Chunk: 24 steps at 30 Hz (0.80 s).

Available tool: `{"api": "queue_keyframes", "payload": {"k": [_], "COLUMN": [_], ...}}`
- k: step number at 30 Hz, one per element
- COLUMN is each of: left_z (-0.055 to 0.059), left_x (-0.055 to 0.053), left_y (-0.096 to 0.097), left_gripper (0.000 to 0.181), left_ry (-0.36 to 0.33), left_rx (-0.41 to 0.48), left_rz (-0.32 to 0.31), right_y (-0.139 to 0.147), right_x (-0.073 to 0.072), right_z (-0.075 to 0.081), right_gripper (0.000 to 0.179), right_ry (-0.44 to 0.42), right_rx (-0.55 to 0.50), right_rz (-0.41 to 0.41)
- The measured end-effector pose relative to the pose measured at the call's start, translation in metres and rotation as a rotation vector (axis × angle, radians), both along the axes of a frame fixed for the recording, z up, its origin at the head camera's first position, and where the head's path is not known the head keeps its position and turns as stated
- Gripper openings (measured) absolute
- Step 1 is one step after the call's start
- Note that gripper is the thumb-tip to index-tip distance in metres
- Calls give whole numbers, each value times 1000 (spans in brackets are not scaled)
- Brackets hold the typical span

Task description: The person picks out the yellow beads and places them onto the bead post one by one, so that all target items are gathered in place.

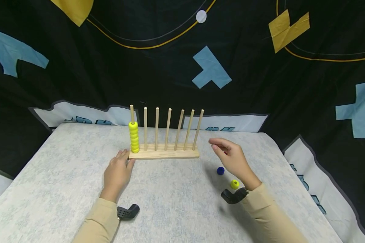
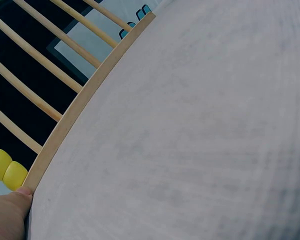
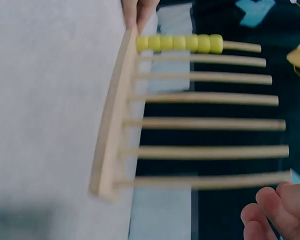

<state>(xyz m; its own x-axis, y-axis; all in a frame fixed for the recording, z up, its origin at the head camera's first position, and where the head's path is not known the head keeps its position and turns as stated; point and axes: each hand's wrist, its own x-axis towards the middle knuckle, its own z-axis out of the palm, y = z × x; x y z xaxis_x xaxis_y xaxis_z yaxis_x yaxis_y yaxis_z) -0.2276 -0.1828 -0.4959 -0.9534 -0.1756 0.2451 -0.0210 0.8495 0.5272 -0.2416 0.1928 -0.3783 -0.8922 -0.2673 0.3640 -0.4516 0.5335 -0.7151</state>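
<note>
A wooden peg rack (image 1: 164, 155) stands on the table, with a row of upright wooden pegs. Several yellow beads (image 1: 134, 137) are stacked on its leftmost peg; the other pegs are bare. My left hand (image 1: 118, 172) holds the rack's left end, its thumb at the front edge. My right hand (image 1: 231, 158) is in the air just right of the rack, fingers loosely bent, a gap between thumb and fingertips. No bead shows in it. A bit of red (image 1: 225, 153) peeks past its fingers, mostly hidden. A blue bead (image 1: 220, 170) and a yellow bead (image 1: 235, 184) lie below this hand.
The pale table (image 1: 170, 202) ends just behind the rack. A black cloth (image 1: 158, 74) with blue and gold shapes hangs beyond it. Each wrist carries a black camera mount, such as the right one (image 1: 233, 195).
</note>
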Motion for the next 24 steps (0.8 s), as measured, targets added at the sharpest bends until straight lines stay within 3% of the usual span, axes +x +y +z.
{"api": "queue_keyframes", "payload": {"k": [6, 11, 16, 24], "left_z": [0, 0, 0, 1], "left_x": [1, 1, 1, 1], "left_y": [1, 1, 1, 1], "left_gripper": [52, 52, 52, 52], "left_ry": [3, 20, 28, 33], "left_rx": [-4, -10, -8, -9], "left_rz": [0, 2, 1, -1], "right_y": [46, 72, 87, 97], "right_x": [14, 27, 39, 46], "right_z": [-13, -31, -48, -65], "right_gripper": [28, 31, 34, 35], "right_ry": [-44, -179, -312, -343], "right_rx": [53, 137, 249, 294], "right_rz": [-90, -124, -102, -126]}}
